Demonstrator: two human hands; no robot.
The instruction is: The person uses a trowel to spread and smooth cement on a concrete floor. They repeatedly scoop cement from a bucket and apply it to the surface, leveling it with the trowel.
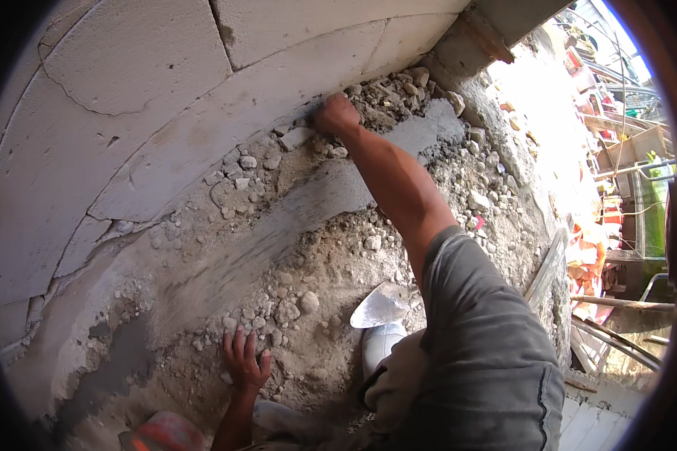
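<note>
At the foot of the pale block wall (150,98), my right hand (337,115) is closed, its fingers curled toward the rubble. Whatever it may hold is hidden behind the knuckles. My left hand (246,361) rests low on the stony ground with its fingers apart and nothing in them. Small stones (287,310) lie just beyond its fingertips. A whitish trowel blade (381,304) lies near my pale boot (381,344), under my right arm; its handle is not visible. Between my hands runs a smooth grey concrete strip (320,195).
Loose rubble (399,94) is heaped along the wall up to a concrete post (470,45). Dark wet mortar (124,353) spreads at the lower left, near a reddish rounded object (169,432). Planks, poles and clutter (624,150) fill the bright right side.
</note>
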